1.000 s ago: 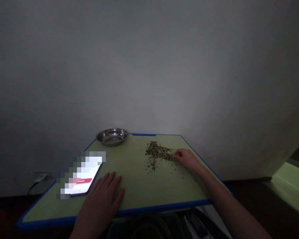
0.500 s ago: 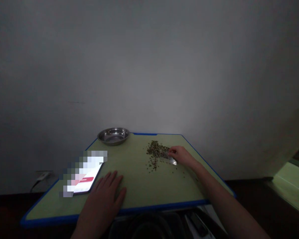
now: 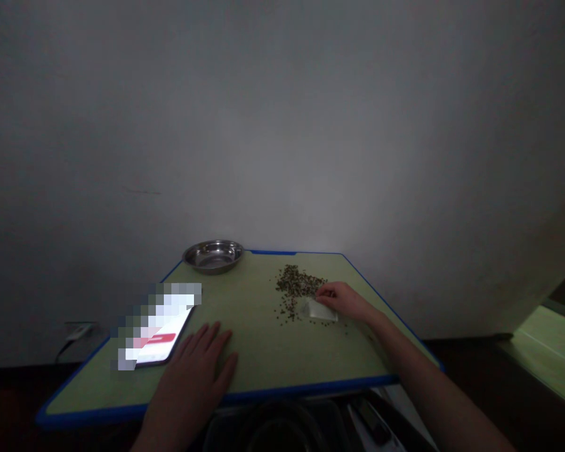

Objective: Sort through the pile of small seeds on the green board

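Note:
My right hand is closed, thumb and fingers pinching the upper edge of a small translucent plastic bag. The bag lies low over the table at the near right side of a scattered heap of small brown grains or seeds; their exact kind is too small to tell. A few loose grains lie around the bag. Flat on the table, fingers spread and holding nothing, my left hand rests beside a lit phone or tablet.
A shallow stainless steel bowl stands at the table's back left corner. The light green table has a blue rim and is close to a grey wall. Dark items, blurred, sit below its front edge. A white plug with a cable is on the wall at left.
The plastic bag in my right hand has tilted toward me and lies flatter, showing a whitish face. My right hand has dropped slightly. My left hand stays in place.

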A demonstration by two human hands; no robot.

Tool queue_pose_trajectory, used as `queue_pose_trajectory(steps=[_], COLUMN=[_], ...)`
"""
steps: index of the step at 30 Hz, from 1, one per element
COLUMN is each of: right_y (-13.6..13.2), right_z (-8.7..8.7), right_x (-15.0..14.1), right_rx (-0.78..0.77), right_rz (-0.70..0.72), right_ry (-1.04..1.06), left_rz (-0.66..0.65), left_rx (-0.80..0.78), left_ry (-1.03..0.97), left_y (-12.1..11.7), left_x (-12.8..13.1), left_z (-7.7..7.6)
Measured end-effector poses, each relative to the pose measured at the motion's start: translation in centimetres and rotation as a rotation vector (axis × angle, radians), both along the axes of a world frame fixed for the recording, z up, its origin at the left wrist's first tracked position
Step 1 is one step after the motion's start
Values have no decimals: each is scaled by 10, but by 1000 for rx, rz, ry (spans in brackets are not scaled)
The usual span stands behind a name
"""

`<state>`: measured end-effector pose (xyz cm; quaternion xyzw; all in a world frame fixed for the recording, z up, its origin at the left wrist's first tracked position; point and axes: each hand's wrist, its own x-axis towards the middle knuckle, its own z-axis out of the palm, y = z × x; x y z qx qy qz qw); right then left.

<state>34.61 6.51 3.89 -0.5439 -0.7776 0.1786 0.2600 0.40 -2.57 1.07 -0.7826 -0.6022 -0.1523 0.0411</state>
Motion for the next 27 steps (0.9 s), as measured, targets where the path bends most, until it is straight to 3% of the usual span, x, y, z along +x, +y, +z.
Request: queue_pose_trajectory(steps=[11,20,27], right_y=[-10,-42,-62], right_z=[-14,-13,-15], right_x=[54,82,79], right_rx=[21,-35,-77], right_rz=[-139,-176,-198], right_ry=[0,18,18], left_rz=[3,9,8], left_rx=[10,-34,-32], left_ry=[-8,17,16], left_y=[2,1,4], left_x=[1,0,0], left_z=[-1,1,-2])
